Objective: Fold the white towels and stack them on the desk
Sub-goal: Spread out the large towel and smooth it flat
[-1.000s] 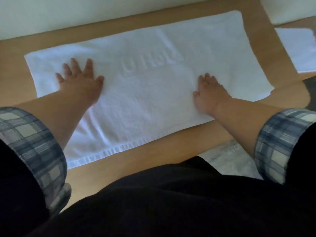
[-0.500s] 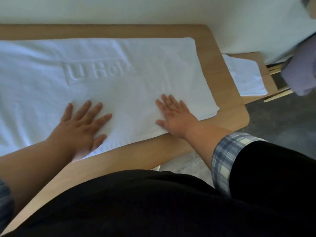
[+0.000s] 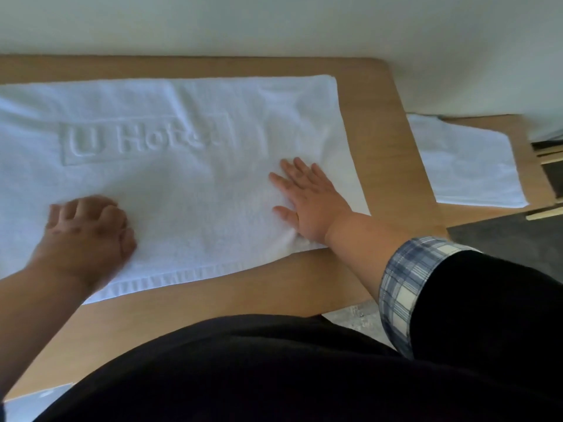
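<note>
A large white towel [image 3: 182,184] with an embossed "U Hotel" mark lies spread flat on the wooden desk [image 3: 384,153]; its left part runs out of view. My right hand [image 3: 310,202] presses flat on the towel near its right front corner, fingers straight and spread. My left hand [image 3: 85,236] rests on the towel's front left part with its fingers curled under. It is blurred, and no cloth shows in it. A second, smaller folded white towel [image 3: 469,166] lies on a lower wooden surface to the right.
A white wall runs along the back of the desk. The desk's right front corner is rounded, with grey floor [image 3: 518,239] beyond it. Wooden slats [image 3: 545,153] show at the far right edge. My dark clothing fills the bottom of the view.
My left hand's fingers have curled from flat and spread, and the hand has slid left. My right hand stays flat near the towel's right end. The view has shifted right.
</note>
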`<state>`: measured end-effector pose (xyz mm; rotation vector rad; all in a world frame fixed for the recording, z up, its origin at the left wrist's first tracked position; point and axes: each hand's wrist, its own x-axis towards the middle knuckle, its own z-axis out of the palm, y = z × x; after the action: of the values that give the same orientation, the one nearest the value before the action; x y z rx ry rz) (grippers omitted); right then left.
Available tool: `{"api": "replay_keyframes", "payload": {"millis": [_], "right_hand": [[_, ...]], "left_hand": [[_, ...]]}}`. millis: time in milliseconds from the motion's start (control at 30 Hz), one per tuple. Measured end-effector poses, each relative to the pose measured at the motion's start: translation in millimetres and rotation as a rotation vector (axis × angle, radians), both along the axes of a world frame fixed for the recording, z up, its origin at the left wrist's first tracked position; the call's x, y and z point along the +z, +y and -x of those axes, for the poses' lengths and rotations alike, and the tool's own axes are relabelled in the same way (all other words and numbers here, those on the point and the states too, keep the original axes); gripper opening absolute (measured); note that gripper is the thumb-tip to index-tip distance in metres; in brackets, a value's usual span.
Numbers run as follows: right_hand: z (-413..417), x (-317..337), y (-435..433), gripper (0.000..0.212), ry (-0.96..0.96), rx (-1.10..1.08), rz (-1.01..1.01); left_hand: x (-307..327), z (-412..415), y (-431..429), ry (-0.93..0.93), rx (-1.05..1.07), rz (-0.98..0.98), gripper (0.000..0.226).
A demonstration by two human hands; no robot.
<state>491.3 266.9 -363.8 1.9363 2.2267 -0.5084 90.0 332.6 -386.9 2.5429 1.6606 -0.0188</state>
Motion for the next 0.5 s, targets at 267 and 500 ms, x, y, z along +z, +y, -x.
{"api": "replay_keyframes", "payload": {"millis": [267,500], "right_hand": [[-25.0,9.3,38.8,0.071,0.012,0.119,-0.104],[-49.0,-9.6,120.2,0.084,-0.064,0.304,-0.009]], "left_hand": [[41.3,-76.3,-13.1,0.122,0.209,0.142,0.068],[5.7,-148.4,-51.4,0.197,-0.084,0.298,0.068]]}}
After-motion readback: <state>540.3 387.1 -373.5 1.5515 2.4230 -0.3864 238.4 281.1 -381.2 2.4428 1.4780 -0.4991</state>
